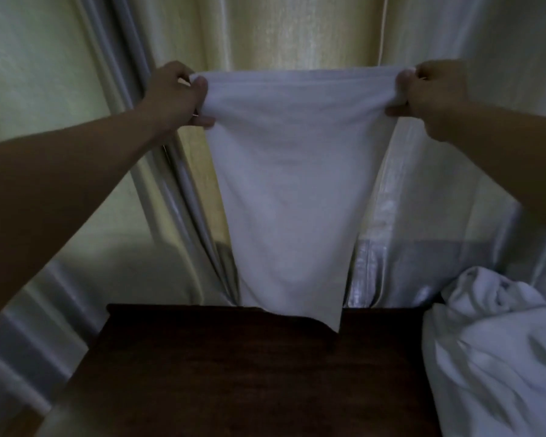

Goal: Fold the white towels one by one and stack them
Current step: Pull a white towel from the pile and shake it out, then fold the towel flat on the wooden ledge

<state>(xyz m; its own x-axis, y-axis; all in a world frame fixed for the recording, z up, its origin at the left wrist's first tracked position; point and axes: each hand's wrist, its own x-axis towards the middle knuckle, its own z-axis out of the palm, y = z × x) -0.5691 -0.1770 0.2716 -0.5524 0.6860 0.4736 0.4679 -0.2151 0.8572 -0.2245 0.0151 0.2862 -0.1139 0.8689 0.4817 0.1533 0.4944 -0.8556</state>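
Above table (pixel 202 373), towel (pixel 290 184) btwn both hands.

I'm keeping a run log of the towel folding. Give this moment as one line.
left hand: grips towel corner | right hand: grips other corner | towel: hanging over table | pile: unfolded

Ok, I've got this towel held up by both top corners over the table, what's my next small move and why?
Probably lower the towel onto the dark table to fold it. Your left hand and right hand pinch its top corners, it hangs flat, and its bottom edge already reaches the table's far edge. The crumpled pile sits to the right.
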